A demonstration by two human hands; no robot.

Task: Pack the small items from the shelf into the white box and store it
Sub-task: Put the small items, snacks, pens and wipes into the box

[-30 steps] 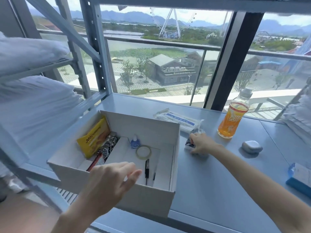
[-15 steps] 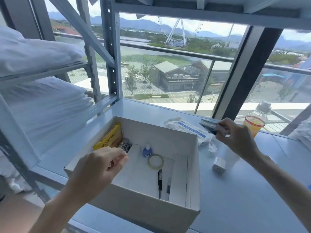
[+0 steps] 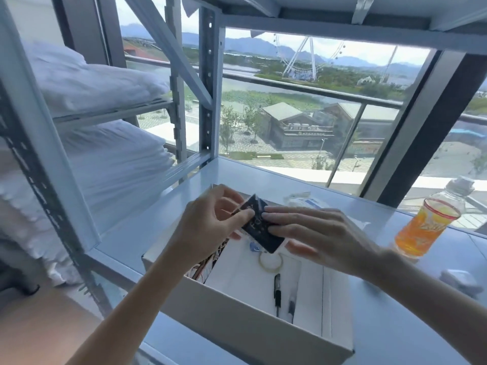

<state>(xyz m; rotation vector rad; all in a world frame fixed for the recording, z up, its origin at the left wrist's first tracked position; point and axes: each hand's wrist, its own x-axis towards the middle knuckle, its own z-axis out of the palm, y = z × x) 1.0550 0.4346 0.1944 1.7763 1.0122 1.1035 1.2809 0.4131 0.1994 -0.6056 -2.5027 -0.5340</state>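
A dark packet (image 3: 259,227) is held over the white box (image 3: 253,327) by both hands: the left hand (image 3: 210,227) pinches its 9 o'clock edge, the right hand (image 3: 316,235) clasps its 3 o'clock side. Packing is judged under way; lowering the packet among the tape ring (image 3: 270,262) and pens (image 3: 277,293) is called for next. At 3 o'clock a bottle (image 3: 427,227) remains on the shelf (image 3: 395,312). Items beneath the left hand are hidden.

left hand (image 3: 210,227) + right hand (image 3: 321,238) | grip dark packet (image 3: 261,227) | above white box (image 3: 263,335)
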